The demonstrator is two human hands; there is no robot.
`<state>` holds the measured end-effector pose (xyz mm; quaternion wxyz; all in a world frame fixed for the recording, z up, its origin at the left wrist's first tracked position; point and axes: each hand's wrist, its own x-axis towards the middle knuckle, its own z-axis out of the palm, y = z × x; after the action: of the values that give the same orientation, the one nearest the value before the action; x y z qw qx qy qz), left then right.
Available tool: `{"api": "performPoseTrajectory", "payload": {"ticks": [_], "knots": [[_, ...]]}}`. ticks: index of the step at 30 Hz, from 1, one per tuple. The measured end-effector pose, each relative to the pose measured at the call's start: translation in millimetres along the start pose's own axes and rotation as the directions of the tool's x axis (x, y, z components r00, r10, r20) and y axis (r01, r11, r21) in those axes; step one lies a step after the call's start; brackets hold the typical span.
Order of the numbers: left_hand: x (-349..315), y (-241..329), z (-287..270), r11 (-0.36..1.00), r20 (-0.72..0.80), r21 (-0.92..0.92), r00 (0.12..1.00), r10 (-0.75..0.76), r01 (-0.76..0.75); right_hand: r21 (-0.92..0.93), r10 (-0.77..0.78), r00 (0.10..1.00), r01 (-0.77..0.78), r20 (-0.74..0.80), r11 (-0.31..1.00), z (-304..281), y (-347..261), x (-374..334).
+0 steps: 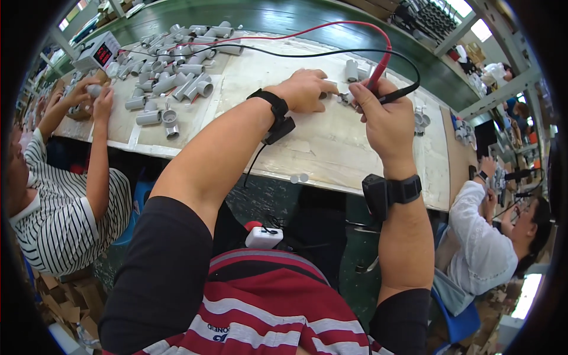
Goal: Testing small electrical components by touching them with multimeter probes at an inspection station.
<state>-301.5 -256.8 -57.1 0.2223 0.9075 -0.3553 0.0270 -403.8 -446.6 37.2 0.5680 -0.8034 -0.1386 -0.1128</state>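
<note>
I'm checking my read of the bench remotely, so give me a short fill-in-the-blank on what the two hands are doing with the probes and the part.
1. The right hand holds a red and a ____ test probe.
2. The left hand pins a small grey part against the ____.
3. The pile of grey tubes lies on the person's ____ side of the table.
4. Each wrist wears a ____ strap.

Missing words: black; table; left; black

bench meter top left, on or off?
On: the bench meter shows lit red digits on its display, with the red lead and black lead running toward it.
</note>
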Motion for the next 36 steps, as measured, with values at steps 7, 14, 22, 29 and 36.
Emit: {"api": "performPoseTrajectory", "payload": {"ticks": [7, 14, 22, 29, 36], "knots": [[-51.9, 22.8, 2.7, 0.992, -0.21, -0.078, 0.971, -0.118, 0.103, 0.171, 0.169, 0.986, -0.163, -0.016, 0.972, 8.7, 29.9, -19.5], [-159.4, 72.4, -29.8, -0.01, 0.345, -0.873, 0.602, -0.72, 0.488, 0.375, 0.271, 0.959, -0.283, 0.086, 0.883, 65.0, 53.2, -40.3], [-178.1, 53.2, -29.9, 0.088, 0.293, -0.82, 0.548, -0.784, 0.565, 0.394, 0.334, 0.926, -0.377, 0.176, 0.838, 119.4, 59.2, -63.3], [-178.4, 44.6, -25.8, 0.055, 0.321, -0.813, 0.525, -0.789, 0.58, 0.332, 0.333, 0.925, -0.376, 0.181, 0.865, 129.0, 62.9, -58.2], [-176.6, 45.0, -27.0, 0.061, 0.316, -0.818, 0.535, -0.783, 0.572, 0.285, 0.302, 0.939, -0.338, 0.164, 0.897, 135.8, 70.0, -57.7]]}}
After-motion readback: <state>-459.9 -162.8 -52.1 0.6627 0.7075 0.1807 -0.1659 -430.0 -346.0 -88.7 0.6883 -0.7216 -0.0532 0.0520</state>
